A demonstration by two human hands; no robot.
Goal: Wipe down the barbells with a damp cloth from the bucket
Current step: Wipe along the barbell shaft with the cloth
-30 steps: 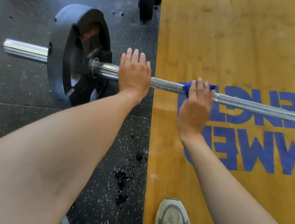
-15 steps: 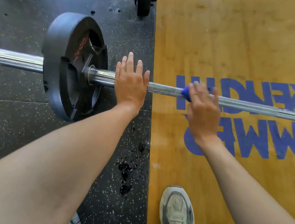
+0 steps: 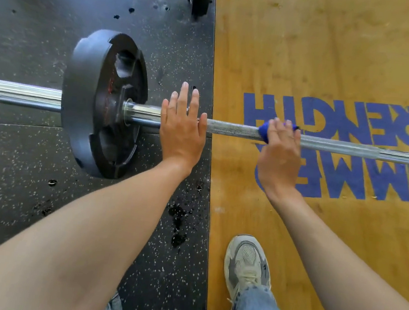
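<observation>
Head view: left hand (image 3: 181,134) flat, fingers straight, pressing barbell (image 3: 232,128); right hand (image 3: 280,151) gripping blue cloth (image 3: 264,131) around shaft.

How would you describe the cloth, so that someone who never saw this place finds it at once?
Start at the black weight plate and follow the steel barbell to the right, past the flat left hand, onto the wooden platform. The cloth is wrapped around the bar under the right hand. It alone is bright blue fabric.
</observation>
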